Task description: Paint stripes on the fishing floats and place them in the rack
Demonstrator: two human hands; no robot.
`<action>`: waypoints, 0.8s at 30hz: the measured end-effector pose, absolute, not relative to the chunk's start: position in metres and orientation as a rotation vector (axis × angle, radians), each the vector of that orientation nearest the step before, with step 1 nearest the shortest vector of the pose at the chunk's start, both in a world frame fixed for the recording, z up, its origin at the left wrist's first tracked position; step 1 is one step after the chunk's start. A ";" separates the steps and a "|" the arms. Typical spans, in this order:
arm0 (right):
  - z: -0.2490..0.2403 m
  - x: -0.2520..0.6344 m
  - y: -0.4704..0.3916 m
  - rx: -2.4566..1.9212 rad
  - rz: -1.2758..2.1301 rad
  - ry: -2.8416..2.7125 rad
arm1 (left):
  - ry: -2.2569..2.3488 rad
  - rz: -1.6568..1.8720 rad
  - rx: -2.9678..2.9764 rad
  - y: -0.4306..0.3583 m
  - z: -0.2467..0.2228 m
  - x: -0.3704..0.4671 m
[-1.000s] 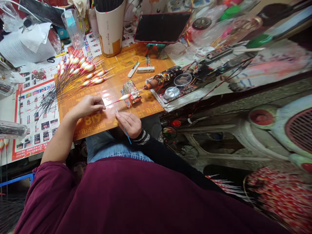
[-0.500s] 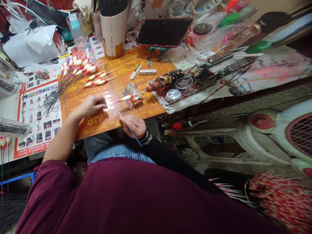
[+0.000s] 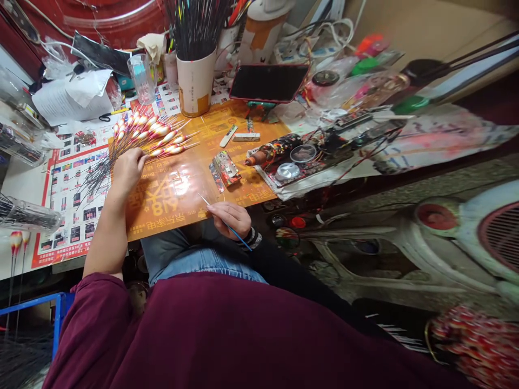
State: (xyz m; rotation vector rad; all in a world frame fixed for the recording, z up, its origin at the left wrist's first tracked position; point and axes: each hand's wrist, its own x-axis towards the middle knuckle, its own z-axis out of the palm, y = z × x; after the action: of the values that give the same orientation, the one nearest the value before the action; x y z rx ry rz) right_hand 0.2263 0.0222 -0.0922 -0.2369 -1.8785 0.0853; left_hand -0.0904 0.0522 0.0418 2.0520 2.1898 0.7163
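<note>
My left hand (image 3: 130, 166) is closed at the near side of a pile of fishing floats (image 3: 160, 129), white-bodied with red and yellow ends and dark thin stems. Its fingertips are pinched at the stem end of one float; the hand partly hides the stem. Over the table's front edge, my right hand (image 3: 232, 217) grips a thin paintbrush (image 3: 239, 237) with a blue handle, its tip pointing up and left. A motor tool (image 3: 273, 151) with a brown pointed nose lies to the right, with nothing in its tip. Beside it sits a paint-spattered block (image 3: 227, 167).
An orange printed sheet (image 3: 162, 189) covers the tabletop. A phone (image 3: 268, 82) stands at the back beside a white cup (image 3: 195, 81) of black sticks. Two small bars (image 3: 246, 137) lie mid-table. A round clear dish (image 3: 287, 172) is near the tool; a fan (image 3: 494, 232) stands at right.
My left hand has moved left from the motor tool to the pile, and the float has left the tool's tip. My right hand still holds the paintbrush. The camera view has shifted slightly.
</note>
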 end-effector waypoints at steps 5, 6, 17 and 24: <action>-0.093 0.226 0.023 -0.255 0.051 -1.900 | 2.374 0.462 2.037 0.060 0.027 -0.105; -0.093 0.225 0.023 -0.245 0.046 -1.894 | 2.390 0.414 2.041 0.061 0.024 -0.106; -0.089 0.218 0.028 -0.249 0.028 -1.848 | 2.556 0.136 2.028 0.070 0.021 -0.102; -0.083 0.218 0.031 -0.247 0.008 -1.839 | 2.447 0.385 2.097 0.071 0.036 -0.097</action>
State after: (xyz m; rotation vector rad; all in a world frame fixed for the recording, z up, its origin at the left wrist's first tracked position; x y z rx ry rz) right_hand 0.2180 0.0306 -0.0833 -0.2470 -1.8389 0.0077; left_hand -0.0969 0.0706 0.0355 2.0975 2.4474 0.3846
